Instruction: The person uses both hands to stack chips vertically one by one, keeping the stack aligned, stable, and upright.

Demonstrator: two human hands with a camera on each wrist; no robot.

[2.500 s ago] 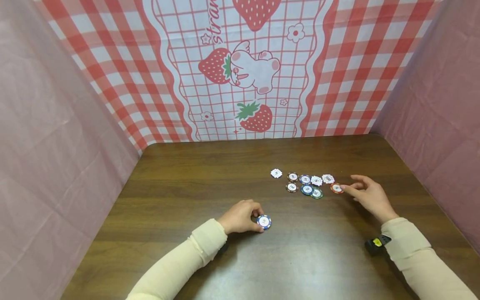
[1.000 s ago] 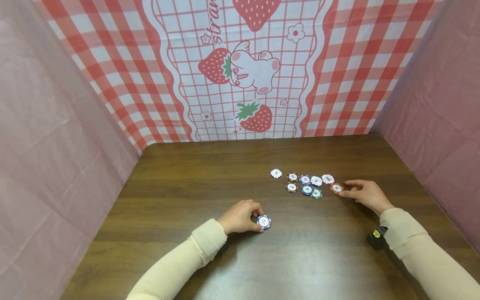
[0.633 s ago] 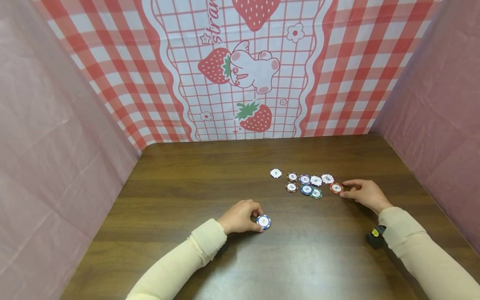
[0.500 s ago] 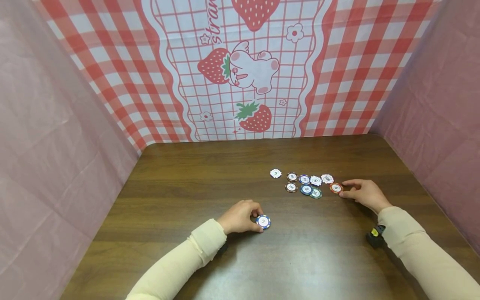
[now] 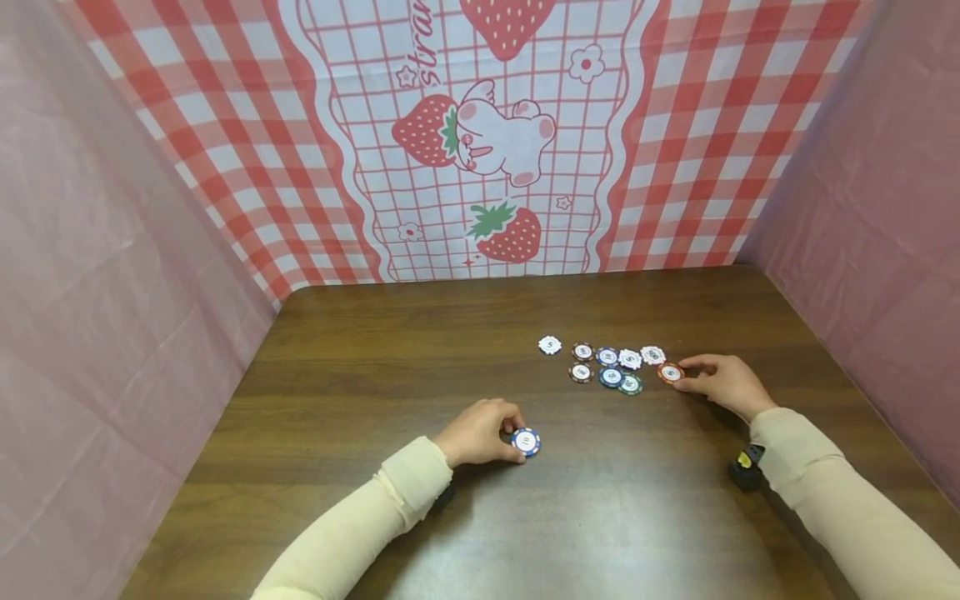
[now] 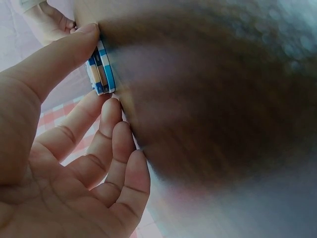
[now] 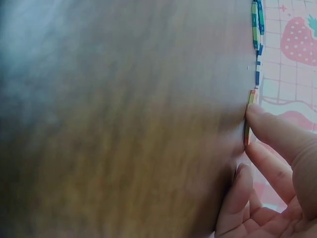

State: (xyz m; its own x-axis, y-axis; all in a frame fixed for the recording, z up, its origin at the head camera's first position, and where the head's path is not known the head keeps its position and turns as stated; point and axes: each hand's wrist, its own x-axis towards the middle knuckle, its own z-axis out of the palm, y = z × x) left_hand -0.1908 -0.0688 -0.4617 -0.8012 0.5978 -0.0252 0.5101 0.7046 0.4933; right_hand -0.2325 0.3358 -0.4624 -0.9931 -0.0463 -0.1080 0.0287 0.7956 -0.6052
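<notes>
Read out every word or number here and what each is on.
"10": blue-and-white round chip
"5": white round chip, back row's left end
"5": red-and-white round chip
"stra", cut off: red-and-white checked cloth
Remaining chips: too small to read surely

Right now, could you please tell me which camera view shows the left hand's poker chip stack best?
The left wrist view: there the poker chip stack appears edge-on, its layers visible, pinched by the left hand. The head view mainly shows its blue-rimmed top, marked 10; the right wrist view misses it.
</notes>
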